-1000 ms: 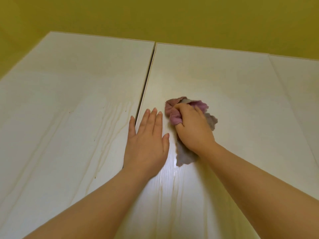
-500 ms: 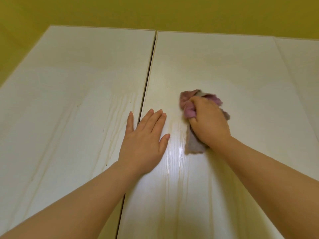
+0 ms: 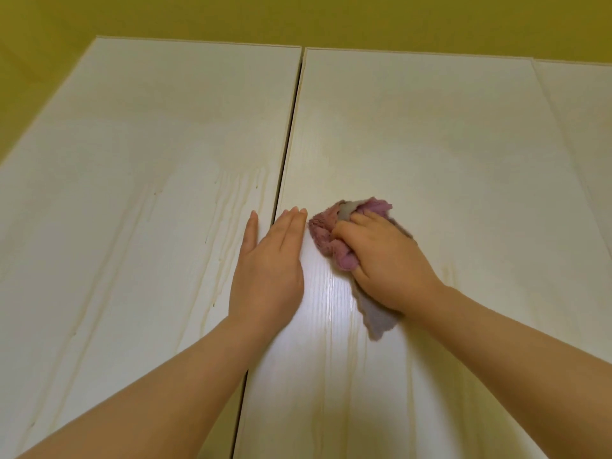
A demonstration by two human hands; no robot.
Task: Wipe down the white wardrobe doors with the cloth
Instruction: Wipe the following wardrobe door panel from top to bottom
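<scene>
Yellow wall (image 3: 298, 18) fills the background above the wardrobe doors, which the head view shows from close range, looking upward. Three white panels with faint wood grain are visible: the left door (image 3: 132, 193), the middle door (image 3: 430, 144) and, at the right edge, part of a third door (image 3: 583, 111). A dark gap (image 3: 288, 144) separates the left door from the middle door.

Step in hand: wiping the middle door. The right hand (image 3: 387, 260) grips the cloth (image 3: 326, 231), a bunched pink-and-grey rag, with its fingers curled round it, and presses it against the middle door near the gap. A loose grey tail of the cloth hangs below the hand. The left hand (image 3: 268, 263) lies flat with its fingers straight, bridging the gap. Its fingertips sit just beside the cloth without touching it. It appears to brace the doors.

Surface condition: a wet sheen (image 3: 328, 293) marks the middle door between and below the hands. Yellowish drip streaks (image 3: 238, 193) run down the left door near the gap, and fainter ones show low on the middle door.

Judged progress: early to middle. The next move calls for firm strokes across the dry area of the middle door, then a transfer to the streaked left door — the left hand must clear the path first.
</scene>
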